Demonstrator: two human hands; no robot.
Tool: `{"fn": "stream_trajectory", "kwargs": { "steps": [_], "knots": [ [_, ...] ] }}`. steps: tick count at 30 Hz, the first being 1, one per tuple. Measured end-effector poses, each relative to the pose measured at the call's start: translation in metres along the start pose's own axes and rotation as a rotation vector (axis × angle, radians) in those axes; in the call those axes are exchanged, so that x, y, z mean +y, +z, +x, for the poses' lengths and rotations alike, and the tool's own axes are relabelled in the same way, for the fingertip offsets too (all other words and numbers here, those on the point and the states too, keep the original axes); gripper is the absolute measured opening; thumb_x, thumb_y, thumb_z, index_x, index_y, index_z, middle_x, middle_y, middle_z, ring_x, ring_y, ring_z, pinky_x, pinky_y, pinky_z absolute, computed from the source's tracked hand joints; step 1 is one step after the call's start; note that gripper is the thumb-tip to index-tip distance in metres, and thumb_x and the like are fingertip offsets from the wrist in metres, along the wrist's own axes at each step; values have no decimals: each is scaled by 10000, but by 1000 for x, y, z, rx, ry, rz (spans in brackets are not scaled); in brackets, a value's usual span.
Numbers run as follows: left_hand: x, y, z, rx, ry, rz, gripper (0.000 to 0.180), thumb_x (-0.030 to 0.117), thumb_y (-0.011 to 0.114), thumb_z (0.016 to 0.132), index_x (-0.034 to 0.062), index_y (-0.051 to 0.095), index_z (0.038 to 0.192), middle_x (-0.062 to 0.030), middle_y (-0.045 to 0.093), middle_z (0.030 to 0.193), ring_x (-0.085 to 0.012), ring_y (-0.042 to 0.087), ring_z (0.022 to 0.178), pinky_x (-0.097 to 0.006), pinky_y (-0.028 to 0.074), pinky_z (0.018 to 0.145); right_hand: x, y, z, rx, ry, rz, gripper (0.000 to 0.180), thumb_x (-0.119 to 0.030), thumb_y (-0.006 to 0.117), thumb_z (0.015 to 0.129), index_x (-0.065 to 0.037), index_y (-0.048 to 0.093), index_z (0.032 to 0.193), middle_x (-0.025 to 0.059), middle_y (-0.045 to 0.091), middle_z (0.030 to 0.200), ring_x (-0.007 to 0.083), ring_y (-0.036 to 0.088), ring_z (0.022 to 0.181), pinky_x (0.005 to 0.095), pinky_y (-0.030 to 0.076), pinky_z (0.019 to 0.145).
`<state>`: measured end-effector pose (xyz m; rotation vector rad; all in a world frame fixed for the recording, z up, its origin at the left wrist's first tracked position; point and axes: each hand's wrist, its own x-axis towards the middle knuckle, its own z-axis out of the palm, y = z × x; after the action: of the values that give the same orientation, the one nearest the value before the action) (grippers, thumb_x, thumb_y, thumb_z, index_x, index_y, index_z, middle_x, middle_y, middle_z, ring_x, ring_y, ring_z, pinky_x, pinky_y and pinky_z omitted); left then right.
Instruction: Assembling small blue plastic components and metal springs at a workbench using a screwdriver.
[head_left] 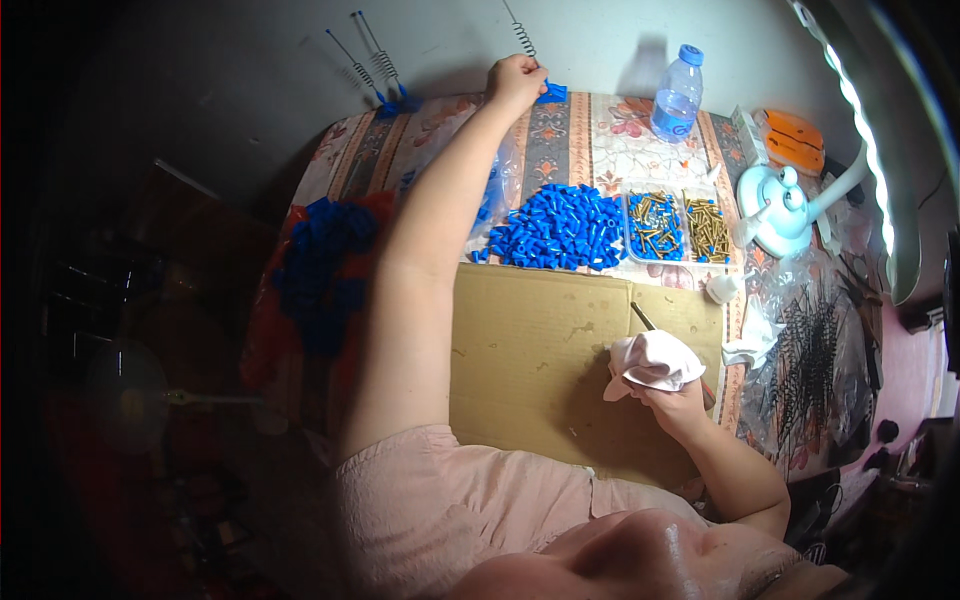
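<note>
My left hand [516, 80] is stretched to the far edge of the table and closed on a blue base [550, 94] with a thin spring wire [521, 34] rising from it against the wall. My right hand [672, 400] rests over the cardboard sheet [530, 360], gripping a pale pink cloth [654, 360] and a thin dark tool [643, 317] that pokes out above it. Between the hands lies a heap of small blue plastic caps [560, 240].
A clear tray [676, 228] of brass and blue parts sits right of the heap. Two more spring wires on blue bases [385, 92] stand at the back left, a water bottle [677, 95] at the back, a white lamp [785, 210] and a bag of black springs [810, 350] at right.
</note>
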<state>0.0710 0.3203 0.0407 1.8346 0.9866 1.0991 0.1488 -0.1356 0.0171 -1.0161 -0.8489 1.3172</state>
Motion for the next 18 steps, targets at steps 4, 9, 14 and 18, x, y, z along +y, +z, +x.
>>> {"fn": "stream_trajectory", "kwargs": {
  "steps": [4, 9, 14, 18],
  "knots": [
    [-13, 44, 14, 35, 114, 184, 138, 101, 631, 757, -26, 599, 798, -98, 628, 686, -140, 624, 567, -239, 489, 493, -3, 1, -1, -3, -14, 21, 349, 10, 646, 746, -29, 520, 1069, 35, 571, 979, 119, 549, 907, 273, 454, 786],
    [-37, 43, 27, 95, 213, 260, 143, 88, 638, 735, -44, 595, 771, -109, 630, 663, -146, 619, 526, -259, 479, 493, -5, 5, 0, -5, -42, -185, 274, -42, 655, 755, -33, 549, 1007, 47, 572, 958, 135, 554, 871, 277, 446, 764],
    [-44, 42, 27, 192, 206, 361, 146, 103, 646, 714, -34, 603, 736, -128, 624, 646, -186, 617, 530, -302, 481, 514, -7, 1, 3, -34, -134, -323, 240, -68, 657, 753, -37, 559, 970, 51, 566, 939, 150, 554, 838, 283, 438, 751],
    [-49, 38, 26, 320, 267, 497, 134, 129, 635, 690, -2, 611, 697, -157, 606, 632, -265, 596, 569, -354, 467, 564, -7, -2, 5, -95, -171, -406, 240, -71, 664, 742, -42, 559, 956, 49, 561, 929, 154, 548, 846, 290, 432, 759]
  ]
}}
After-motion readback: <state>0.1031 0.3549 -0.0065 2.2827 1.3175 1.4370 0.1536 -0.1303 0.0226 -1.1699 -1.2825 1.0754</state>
